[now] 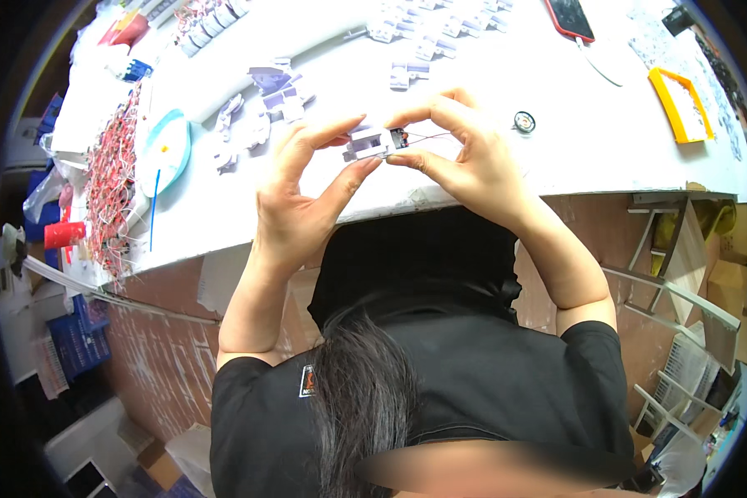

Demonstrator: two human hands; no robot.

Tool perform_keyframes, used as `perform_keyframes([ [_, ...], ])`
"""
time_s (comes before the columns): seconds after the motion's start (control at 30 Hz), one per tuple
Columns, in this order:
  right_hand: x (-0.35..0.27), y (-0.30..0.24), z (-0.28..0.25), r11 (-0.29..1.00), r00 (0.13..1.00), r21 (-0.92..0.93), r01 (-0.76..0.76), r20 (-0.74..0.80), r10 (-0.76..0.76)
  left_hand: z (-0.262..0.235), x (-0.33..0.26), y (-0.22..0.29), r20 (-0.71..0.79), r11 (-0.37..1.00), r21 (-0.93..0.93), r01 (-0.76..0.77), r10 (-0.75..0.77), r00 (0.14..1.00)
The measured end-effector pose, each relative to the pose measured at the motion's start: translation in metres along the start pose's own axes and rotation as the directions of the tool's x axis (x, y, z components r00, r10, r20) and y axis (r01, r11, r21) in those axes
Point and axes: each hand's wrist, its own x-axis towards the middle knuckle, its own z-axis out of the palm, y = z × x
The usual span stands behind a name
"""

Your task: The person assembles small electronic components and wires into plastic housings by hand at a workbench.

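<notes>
Right at the near edge of the white table (589, 158), I see a pale plastic housing (368, 144) held up between 2 hands. The left hand (295, 187) pinches its left end; the right hand (477, 158) grips the other, around a small black part (399, 139) with thin red wires. A round speaker (524, 123) lies just beside the right hand.
</notes>
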Motion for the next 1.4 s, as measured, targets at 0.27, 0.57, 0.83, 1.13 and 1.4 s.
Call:
perform_keyframes([
  [0.27, 0.005, -0.011, -0.005, 0.997, 0.999, 0.058, -0.054, -0.002, 0.054, -0.008, 0.011, 0.018, 0.030, 0.995, -0.065, 0.069, -0.068, 0.997],
  [0.57, 0.030, -0.007, -0.024, 0.985, 0.999, 0.169, -0.037, 0.010, 0.036, -0.014, 0.050, 0.033, 0.077, 1.000, 0.008, -0.028, 0.027, 0.997],
  [0.83, 0.103, 0.023, -0.069, 0.963, 0.995, 0.258, 0.072, 0.045, -0.086, -0.065, 0.131, 0.042, 0.155, 0.984, 0.011, -0.178, 0.175, 0.972],
  [1.13, 0.203, 0.069, -0.031, 1.000, 0.977, -0.001, 0.004, 0.211, -0.004, -0.127, 0.199, 0.046, -0.187, 0.939, 0.340, -0.052, 0.121, 0.975],
  [1.4, 0.311, 0.110, 0.037, 0.991, 0.900, -0.125, 0.044, 0.437, 0.015, -0.172, 0.257, -0.008, -0.192, 0.944, 0.331, 0.020, 0.046, 0.980],
])
